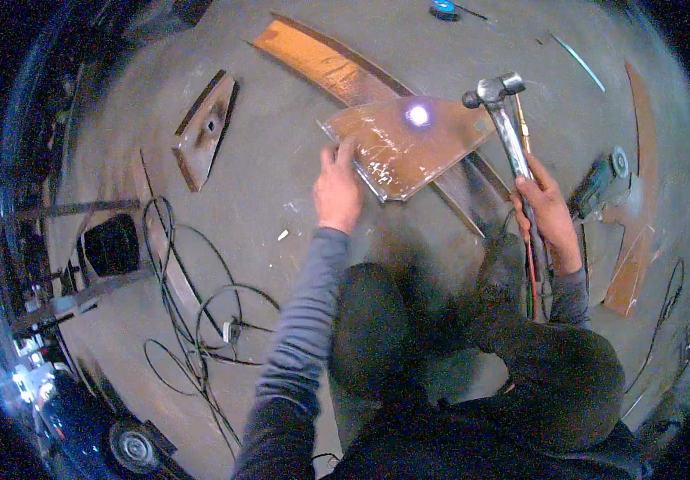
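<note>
My left hand (337, 188) grips the left edge of a rusty cut plate (417, 152), which lies over a long curved rusty channel (321, 60) and has a bright white spot near its top. My right hand (545, 208) is closed around the upright handle of a ball-peen hammer (505, 120), its steel head just beyond the plate's right corner. In that same grip, or just behind it, is a slim brass-tipped tool (523, 128) with hoses; how it is held is partly hidden.
An angle grinder (597, 180) and a long rusty offcut (633, 264) lie right. A bent plate (206, 128), looped black cables (197, 320) and a dark steel frame (81, 208) are left. A blue tape measure (443, 10) and thin strip (577, 60) lie beyond. My dark-clothed legs (377, 328) are below.
</note>
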The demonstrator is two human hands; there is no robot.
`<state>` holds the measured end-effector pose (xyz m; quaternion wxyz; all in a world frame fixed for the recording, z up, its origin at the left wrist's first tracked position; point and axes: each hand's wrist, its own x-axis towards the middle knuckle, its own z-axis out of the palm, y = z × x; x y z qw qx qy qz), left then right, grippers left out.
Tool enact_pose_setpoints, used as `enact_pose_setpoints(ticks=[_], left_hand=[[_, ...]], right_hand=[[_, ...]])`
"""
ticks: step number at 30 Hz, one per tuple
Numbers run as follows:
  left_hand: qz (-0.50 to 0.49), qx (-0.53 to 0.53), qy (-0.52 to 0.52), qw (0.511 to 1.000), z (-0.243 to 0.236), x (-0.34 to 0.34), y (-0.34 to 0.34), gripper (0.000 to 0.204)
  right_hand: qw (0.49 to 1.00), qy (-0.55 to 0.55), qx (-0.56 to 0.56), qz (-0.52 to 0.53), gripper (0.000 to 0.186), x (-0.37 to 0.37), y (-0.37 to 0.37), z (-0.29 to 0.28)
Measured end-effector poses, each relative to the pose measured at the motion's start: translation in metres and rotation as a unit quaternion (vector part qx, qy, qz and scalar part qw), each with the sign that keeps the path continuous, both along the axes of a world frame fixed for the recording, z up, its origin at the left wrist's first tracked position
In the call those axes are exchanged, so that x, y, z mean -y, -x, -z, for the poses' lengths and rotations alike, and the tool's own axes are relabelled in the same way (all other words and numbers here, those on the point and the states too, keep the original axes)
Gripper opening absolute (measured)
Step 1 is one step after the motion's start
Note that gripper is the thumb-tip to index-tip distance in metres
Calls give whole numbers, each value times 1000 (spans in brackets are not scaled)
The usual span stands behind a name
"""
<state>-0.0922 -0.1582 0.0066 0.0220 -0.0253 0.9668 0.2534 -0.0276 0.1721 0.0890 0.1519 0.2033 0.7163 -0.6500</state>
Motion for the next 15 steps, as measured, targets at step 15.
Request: enact_pose_setpoints(ticks=[15], left_hand=[[402,-1,149,904,-23,41,52,26]], right_hand=[[990,114,27,85,60,-50,-55,5]])
